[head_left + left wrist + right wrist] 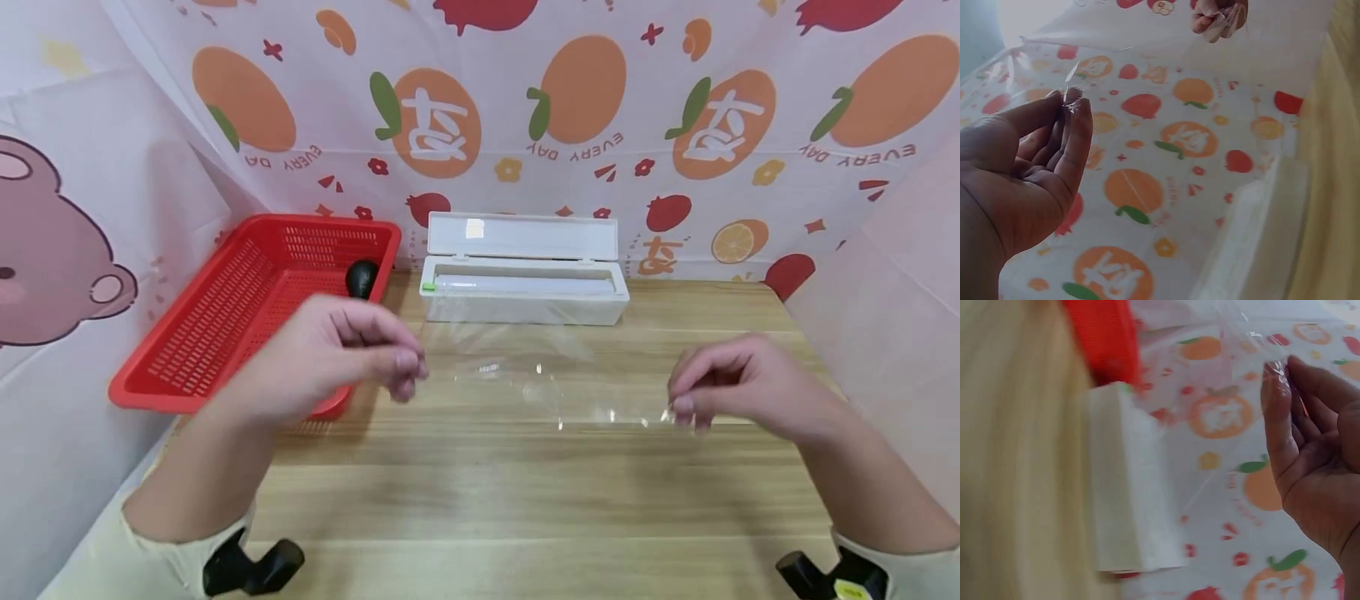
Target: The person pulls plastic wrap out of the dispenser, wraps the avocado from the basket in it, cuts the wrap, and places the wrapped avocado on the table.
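I find the left hand (341, 354) at nine o'clock and right hand (746, 387) at three pinching clear film (538, 390); probably light, limp, easily torn: grip corners.

wood-grain table (487, 500) here, fruit-print cloth (510, 100) hanging behind it, a printed bear (48, 250) on white sheeting (161, 192) left of the table!

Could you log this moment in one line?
hands: both pinch clear film | film: spans between hands | white box: lid open | red basket: dark object inside
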`<state>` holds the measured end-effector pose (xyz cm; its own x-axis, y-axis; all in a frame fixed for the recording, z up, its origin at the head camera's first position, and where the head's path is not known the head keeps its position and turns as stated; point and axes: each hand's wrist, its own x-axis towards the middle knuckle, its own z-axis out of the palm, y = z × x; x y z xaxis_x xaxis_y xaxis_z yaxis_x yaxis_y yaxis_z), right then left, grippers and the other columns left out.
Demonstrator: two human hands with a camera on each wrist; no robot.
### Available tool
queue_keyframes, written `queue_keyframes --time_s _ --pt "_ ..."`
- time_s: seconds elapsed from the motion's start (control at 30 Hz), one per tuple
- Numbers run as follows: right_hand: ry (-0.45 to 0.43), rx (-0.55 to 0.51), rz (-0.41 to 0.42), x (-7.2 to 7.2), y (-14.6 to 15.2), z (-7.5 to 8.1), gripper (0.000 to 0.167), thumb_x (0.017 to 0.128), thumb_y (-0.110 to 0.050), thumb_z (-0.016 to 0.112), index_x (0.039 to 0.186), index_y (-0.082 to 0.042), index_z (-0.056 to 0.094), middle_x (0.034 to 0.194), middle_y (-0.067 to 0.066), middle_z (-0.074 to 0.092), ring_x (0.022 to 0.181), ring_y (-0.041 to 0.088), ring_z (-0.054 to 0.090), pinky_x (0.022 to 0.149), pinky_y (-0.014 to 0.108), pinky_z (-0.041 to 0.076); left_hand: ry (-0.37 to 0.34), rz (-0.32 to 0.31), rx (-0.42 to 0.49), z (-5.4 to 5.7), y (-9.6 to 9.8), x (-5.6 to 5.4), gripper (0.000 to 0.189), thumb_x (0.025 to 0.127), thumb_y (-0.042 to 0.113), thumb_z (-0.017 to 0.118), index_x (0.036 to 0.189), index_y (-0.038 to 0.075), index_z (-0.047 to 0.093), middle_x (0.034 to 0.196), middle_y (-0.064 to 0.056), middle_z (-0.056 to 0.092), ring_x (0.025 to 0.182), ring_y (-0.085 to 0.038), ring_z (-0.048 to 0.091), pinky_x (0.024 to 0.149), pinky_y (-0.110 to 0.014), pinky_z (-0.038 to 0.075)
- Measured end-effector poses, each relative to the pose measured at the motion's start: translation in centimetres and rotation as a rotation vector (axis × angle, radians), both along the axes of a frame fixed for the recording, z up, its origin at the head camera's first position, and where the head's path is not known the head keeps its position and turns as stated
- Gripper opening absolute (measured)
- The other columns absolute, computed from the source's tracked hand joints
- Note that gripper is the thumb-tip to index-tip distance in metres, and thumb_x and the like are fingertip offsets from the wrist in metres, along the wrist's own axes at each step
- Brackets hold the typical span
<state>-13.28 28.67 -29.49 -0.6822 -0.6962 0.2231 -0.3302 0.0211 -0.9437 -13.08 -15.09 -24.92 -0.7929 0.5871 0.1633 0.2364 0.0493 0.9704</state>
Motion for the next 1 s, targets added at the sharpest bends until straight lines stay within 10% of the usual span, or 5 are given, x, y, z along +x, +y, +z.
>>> queue_keyframes --time_s 0.37,0.6,0.77,1.0 --pt "-0.292 0.210 0.077 1.5 -1.4 -10.3 0.004 0.088 -0.002 0.069 0.091 0.000 0.071 0.075 0.011 0.070 0.065 0.009 0.067 0.058 0.040 0.058 -0.267 -0.132 -0.046 -9.8 -0.5 1.3 0.021 0.092 0.005 0.065 0.100 -0.015 0.065 0.082 -0.007 0.073 0.070 -0.014 0.070 0.067 -0.039 0.060" --pt "-0.289 0.259 0.039 1.7 -1.0 -12.7 0.007 0.088 -0.007 0.070 0.092 -0.001 0.071 0.079 0.014 0.072 0.068 0.009 0.068 0.060 0.035 0.058 -0.468 -0.125 -0.092 -16.0 0.6 1.5 0.035 0.092 0.012 0.068 0.106 -0.020 0.061 0.090 -0.026 0.070 0.073 -0.015 0.071 0.072 -0.036 0.060" --pt "-0.228 0.311 0.007 1.7 -0.8 -13.5 0.008 0.087 -0.011 0.073 0.091 -0.004 0.072 0.077 0.011 0.072 0.064 0.003 0.062 0.055 0.028 0.055 -0.506 -0.097 -0.141 -18.2 1.1 1.8 0.027 0.090 0.012 0.070 0.101 -0.012 0.066 0.092 -0.026 0.071 0.075 -0.017 0.071 0.074 -0.036 0.060" --pt "-0.099 0.356 0.019 1.7 -1.0 -14.9 0.005 0.085 -0.015 0.076 0.090 -0.014 0.075 0.088 -0.003 0.071 0.075 0.000 0.060 0.064 0.023 0.054 -0.345 -0.054 -0.263 -18.7 -0.7 1.1 0.017 0.089 0.011 0.070 0.094 -0.005 0.072 0.087 -0.018 0.072 0.075 -0.016 0.069 0.070 -0.032 0.059"
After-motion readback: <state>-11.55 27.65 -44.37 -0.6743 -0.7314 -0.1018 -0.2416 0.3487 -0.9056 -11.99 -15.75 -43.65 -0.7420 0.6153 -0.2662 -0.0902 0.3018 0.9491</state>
